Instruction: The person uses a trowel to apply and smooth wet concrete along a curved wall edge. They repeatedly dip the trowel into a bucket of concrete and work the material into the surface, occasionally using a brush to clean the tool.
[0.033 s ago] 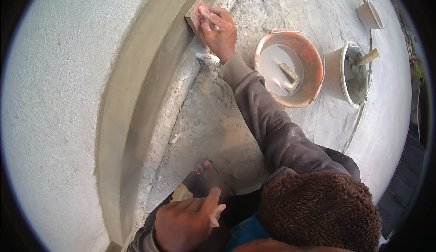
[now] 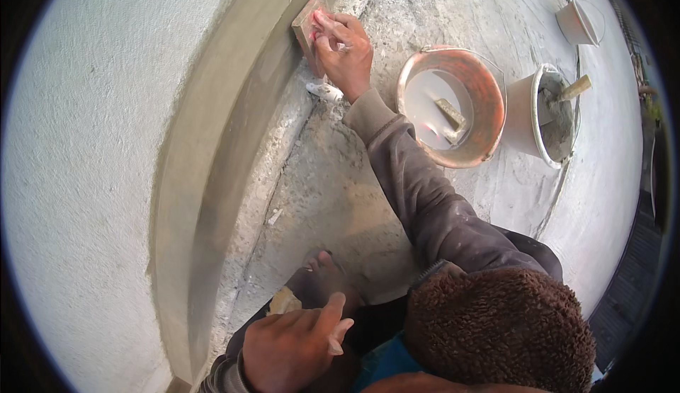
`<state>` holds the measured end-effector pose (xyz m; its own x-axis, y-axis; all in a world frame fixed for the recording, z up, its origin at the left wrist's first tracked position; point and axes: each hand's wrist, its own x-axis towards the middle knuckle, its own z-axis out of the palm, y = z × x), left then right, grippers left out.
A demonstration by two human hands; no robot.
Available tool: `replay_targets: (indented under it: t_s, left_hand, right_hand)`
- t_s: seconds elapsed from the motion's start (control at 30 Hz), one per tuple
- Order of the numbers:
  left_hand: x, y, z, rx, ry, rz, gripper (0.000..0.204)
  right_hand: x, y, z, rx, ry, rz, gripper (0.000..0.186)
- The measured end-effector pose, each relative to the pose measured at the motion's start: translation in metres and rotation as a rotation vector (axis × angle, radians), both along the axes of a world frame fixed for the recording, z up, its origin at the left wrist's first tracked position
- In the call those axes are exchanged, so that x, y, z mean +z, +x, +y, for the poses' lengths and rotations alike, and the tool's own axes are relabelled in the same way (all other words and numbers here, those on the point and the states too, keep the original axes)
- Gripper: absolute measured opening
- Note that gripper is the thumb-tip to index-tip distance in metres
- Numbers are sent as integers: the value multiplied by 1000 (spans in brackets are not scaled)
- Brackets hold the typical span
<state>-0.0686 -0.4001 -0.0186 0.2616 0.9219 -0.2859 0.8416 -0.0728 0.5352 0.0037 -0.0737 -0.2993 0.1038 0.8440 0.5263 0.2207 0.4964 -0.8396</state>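
Observation:
My right hand [image 2: 346, 53] is closed round the pinkish handle of a small plastering float [image 2: 307, 28]. The float's thin rectangular plate rests against the lower face of the smooth, damp grey plaster band [image 2: 244, 120] at the foot of the wall. Low in the view, my left hand [image 2: 290, 347] is curled above my knee, thumb raised. A pale yellow, sponge-like piece [image 2: 283, 301] shows just past its knuckles; the fingers' undersides are hidden. Below the float, a whitish lump [image 2: 325, 91] lies by the wall's foot.
An orange-stained bucket [image 2: 489, 127] holds cloudy water and a block-like tool [image 2: 450, 114]. Beside it stands a pale bucket [image 2: 520, 110] of grey mortar with a wooden handle [image 2: 576, 88] sticking out. Another bucket [image 2: 575, 25] stands farther off. My bare foot [image 2: 322, 272] is on the rough ground.
My right hand and the float have shifted slightly to the right and toward me along the plaster band. My left hand has stayed still.

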Motion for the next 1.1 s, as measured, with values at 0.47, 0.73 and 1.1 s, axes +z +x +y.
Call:
replay_targets:
  t_s: [0.47,0.73,1.1]
  left_hand:
    - [0,-5,-2,145,-14,40,41]
    - [-10,-22,-8,340,68,-94,38]
    - [-56,-38,63,131,699,-441,33]
  right_hand:
    - [20,-80,-147,198,-144,300,28]
    - [28,-20,73,-105,-164,280,31]
    - [86,27,-154,763,-655,1108,37]
